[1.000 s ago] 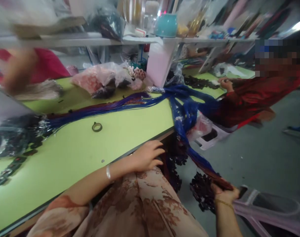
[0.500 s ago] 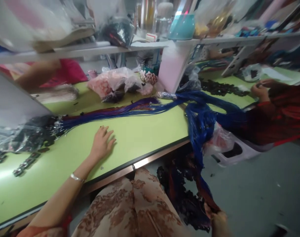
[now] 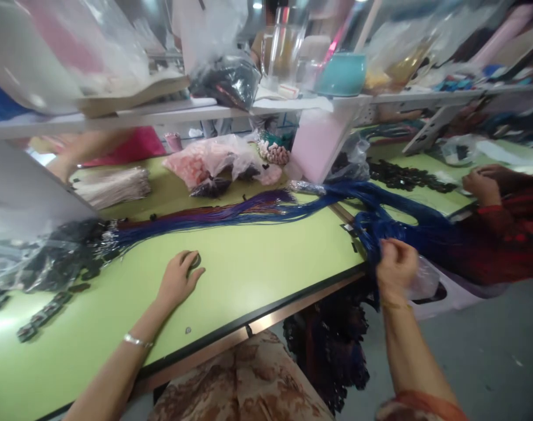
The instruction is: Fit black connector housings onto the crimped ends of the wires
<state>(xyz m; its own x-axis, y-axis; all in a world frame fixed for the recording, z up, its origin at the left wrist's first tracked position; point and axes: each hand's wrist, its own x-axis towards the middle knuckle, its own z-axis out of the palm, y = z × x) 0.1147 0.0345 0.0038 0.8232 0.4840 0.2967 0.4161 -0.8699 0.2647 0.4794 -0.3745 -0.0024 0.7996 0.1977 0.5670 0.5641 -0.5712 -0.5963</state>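
Note:
My left hand point(image 3: 181, 279) rests on the green tabletop point(image 3: 249, 263) with its fingers curled. A small dark rounded piece point(image 3: 196, 261) shows between thumb and fingers; its kind is unclear. At the table's right edge, my right hand point(image 3: 395, 269) is closed in a pinch at the hanging bundle of blue cords point(image 3: 371, 228). Blue and purple cords point(image 3: 214, 217) stretch across the table to silvery ends point(image 3: 110, 237) on the left. Below the edge hangs a mass of dark beaded strands point(image 3: 332, 345), partly in shadow.
Plastic bags of dark pieces point(image 3: 51, 251) and a short dark chain point(image 3: 42, 316) lie at left. Bags of pink pieces point(image 3: 196, 164) stand behind the cords, under a shelf point(image 3: 170, 117) bearing a turquoise bowl point(image 3: 343, 73). A co-worker's hands point(image 3: 483, 184) are at right.
My right hand has risen from low beside my lap to the blue cords at the table edge. My left hand's fingers have curled, and a dark piece now shows at them. The view has shifted.

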